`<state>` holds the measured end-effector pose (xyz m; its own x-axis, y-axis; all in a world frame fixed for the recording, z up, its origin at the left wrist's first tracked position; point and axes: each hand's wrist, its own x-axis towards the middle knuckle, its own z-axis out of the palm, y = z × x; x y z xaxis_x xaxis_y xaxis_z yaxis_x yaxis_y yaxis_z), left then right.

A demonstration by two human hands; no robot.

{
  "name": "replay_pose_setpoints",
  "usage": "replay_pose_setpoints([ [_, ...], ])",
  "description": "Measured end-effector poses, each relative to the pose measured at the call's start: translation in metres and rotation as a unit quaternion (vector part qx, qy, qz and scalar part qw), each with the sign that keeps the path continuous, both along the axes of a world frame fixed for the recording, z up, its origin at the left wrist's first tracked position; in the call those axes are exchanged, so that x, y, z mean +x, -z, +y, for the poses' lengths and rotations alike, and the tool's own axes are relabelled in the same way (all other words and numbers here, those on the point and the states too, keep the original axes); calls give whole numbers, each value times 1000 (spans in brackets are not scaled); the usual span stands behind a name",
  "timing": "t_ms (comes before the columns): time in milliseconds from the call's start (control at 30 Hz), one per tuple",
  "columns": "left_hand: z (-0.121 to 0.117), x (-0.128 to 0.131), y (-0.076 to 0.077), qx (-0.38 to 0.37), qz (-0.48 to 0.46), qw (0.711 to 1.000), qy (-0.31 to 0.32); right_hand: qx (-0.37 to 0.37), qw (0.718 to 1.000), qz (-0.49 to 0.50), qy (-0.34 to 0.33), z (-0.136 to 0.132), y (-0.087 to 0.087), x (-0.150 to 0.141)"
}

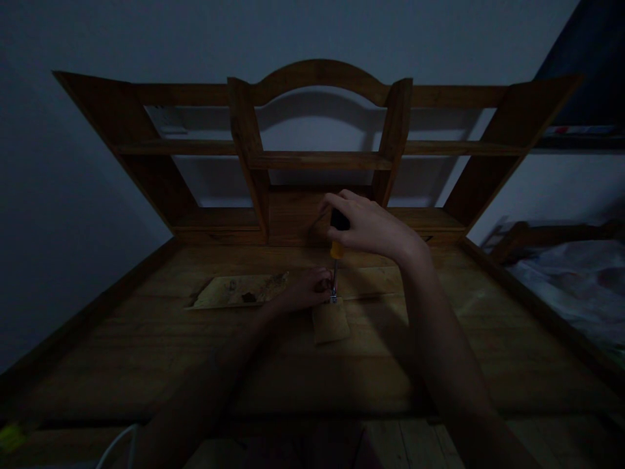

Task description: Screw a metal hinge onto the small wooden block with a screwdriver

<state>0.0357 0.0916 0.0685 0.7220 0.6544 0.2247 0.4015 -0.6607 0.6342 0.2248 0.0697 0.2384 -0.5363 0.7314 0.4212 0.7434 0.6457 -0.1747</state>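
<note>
My right hand [362, 225] is closed around the handle of a screwdriver [336, 249], which has a black and yellow grip and a thin metal shaft. The screwdriver stands nearly upright, tip down. At its tip is a small shiny metal piece [333, 298], at the far edge of a small square wooden block [331, 322] on the desk. My left hand [314, 288] is beside the tip, fingers bent in a pinch at the metal piece; what exactly they hold is too dark and small to make out.
A wooden desk [161, 352] carries a shelf unit [319, 161] along its back. Left of my left hand lies a flat pale strip [234, 290] with dark stains. Beyond the desk's right edge is a bed with pale bedding [571, 280]. The room is dim.
</note>
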Motion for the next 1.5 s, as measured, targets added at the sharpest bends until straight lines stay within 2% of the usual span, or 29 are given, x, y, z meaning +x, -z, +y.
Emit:
replay_pose_setpoints([
  [167,-1,1,-4,-24,-3,1000,9,-16,1000,19,-9,-2,0,-2],
  [300,-2,1,-6,-15,-1,1000,14,-6,999,32,-10,-1,2,-2],
  [500,-3,2,-3,-7,-13,1000,11,20,1000,21,1,1,1,-3],
  [833,2,0,4,20,6,1000,1,5,1000,22,-3,-2,-3,-1],
  [1100,2,3,4,13,12,1000,-14,9,1000,24,-9,-1,-4,-1],
  [1500,0,2,0,-9,-10,1000,9,3,999,30,-17,-2,-2,0],
])
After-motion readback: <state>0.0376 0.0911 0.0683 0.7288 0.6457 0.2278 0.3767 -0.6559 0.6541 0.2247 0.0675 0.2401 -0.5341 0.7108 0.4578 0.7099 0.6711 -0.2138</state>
